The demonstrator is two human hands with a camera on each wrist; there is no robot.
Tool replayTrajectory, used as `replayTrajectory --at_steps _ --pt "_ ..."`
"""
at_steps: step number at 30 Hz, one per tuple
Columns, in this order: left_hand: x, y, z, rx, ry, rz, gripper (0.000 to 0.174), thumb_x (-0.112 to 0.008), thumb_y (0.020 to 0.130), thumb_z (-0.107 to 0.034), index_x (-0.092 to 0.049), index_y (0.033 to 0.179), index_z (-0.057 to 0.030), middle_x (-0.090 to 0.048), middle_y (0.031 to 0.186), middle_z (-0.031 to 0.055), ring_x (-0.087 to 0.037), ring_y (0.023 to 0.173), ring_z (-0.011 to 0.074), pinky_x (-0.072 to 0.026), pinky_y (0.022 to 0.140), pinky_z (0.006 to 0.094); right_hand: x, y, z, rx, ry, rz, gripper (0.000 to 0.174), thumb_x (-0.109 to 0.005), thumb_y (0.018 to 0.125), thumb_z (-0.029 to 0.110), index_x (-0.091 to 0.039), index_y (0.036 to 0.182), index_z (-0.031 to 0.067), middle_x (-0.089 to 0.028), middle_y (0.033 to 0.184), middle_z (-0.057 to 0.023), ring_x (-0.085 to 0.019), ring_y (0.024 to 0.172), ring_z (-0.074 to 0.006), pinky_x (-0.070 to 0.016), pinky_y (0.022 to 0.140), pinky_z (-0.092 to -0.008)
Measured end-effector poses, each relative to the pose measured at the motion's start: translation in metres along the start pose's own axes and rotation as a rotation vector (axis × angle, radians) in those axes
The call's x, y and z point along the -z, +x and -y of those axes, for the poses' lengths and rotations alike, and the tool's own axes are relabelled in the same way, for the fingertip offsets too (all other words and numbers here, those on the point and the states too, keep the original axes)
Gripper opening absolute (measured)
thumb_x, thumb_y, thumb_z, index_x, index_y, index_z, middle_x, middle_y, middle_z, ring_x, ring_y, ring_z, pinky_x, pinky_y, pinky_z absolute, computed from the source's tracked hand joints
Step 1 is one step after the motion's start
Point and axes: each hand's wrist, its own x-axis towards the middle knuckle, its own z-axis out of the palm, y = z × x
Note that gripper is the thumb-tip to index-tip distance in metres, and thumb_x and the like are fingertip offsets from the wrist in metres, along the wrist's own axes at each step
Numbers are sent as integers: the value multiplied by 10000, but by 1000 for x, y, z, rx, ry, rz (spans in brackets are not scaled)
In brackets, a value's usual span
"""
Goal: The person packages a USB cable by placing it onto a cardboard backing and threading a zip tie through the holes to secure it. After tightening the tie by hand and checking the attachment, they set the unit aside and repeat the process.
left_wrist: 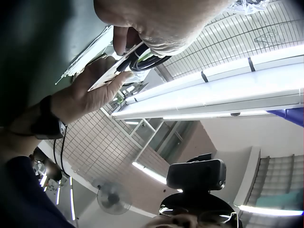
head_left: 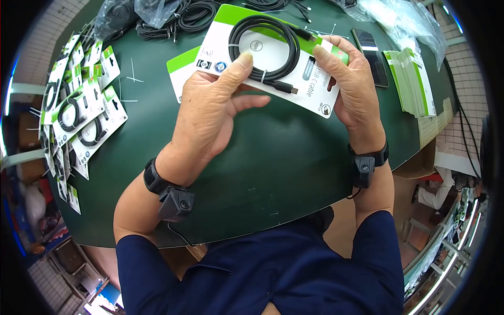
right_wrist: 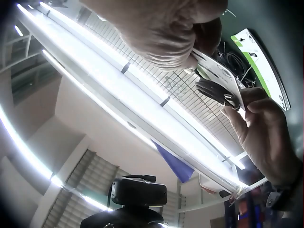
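A coiled black braided USB cable [head_left: 290,58] is fastened by white ties to a white and green backing card [head_left: 216,35], tilted above the table. My left hand [head_left: 202,113] pinches the card's lower left edge, its thumb pressing over the coil. At the other end my right hand [head_left: 357,86] grips the card, thumb on the front and fingers behind. The right wrist view shows the cable [right_wrist: 211,90] edge-on between both hands. Another green and white card [head_left: 178,68] lies on the table behind my left hand, partly covered by the held card.
Several carded cables [head_left: 79,113] lie heaped on the left of the green table [head_left: 252,168]. A stack of cards [head_left: 412,84] and a dark phone-like slab [head_left: 370,58] are on the right. Loose black cables [head_left: 194,16] and plastic bags [head_left: 404,21] lie along the back.
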Motion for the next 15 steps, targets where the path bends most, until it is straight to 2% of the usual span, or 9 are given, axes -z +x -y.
replayTrajectory --at_steps 3,4,7,8,11,12,15 --pt "4 11 -7 -331 150 -125 318 -769 979 -195 -693 1214 5 -732 1117 76 -713 970 170 -605 873 342 8 1 5 3 -103 65 342 -803 935 161 -655 1199 3 -731 968 -65 -735 786 -108 -568 650 -219" --pt "6 13 -13 -333 153 -118 318 -769 979 -195 -693 1214 5 -732 1117 76 -713 970 170 -605 873 342 10 1 8 10 -101 61 342 -803 935 161 -655 1199 3 -731 968 -65 -735 786 -108 -568 650 -219" --pt "9 13 -39 -732 712 -112 413 -817 900 -155 -681 1259 -3 -739 1092 77 -714 994 227 -574 899 366 11 -2 17 86 -410 202 299 -797 934 129 -669 1184 24 -719 1023 -31 -696 860 -87 -592 793 -249" --pt "5 10 -45 -730 716 -106 413 -817 900 -155 -681 1259 -3 -739 1092 77 -714 994 227 -574 899 366 10 -3 19 88 -405 196 299 -797 934 129 -669 1184 24 -719 1023 -31 -696 860 -87 -592 793 -249" --pt "-5 -9 -58 -892 1639 158 585 -842 828 -133 -652 1374 -39 -736 1181 119 -701 1106 310 -557 940 428 4 -6 20 221 -665 277 243 -809 911 128 -706 1104 21 -705 1001 -6 -663 832 -84 -570 786 -252" --pt "-4 -11 -55 -889 1639 157 585 -842 828 -133 -652 1374 -39 -736 1181 119 -701 1106 310 -557 940 428 4 -7 20 219 -664 278 243 -809 911 128 -706 1104 21 -705 1001 -6 -663 832 -84 -570 786 -252" --pt "-1 -15 -42 -778 1747 213 577 -863 779 -117 -686 1326 -74 -740 1120 151 -715 1035 347 -569 888 417 2 -8 18 180 -751 271 255 -844 863 162 -734 1055 35 -723 887 -25 -647 760 -84 -528 683 -271"
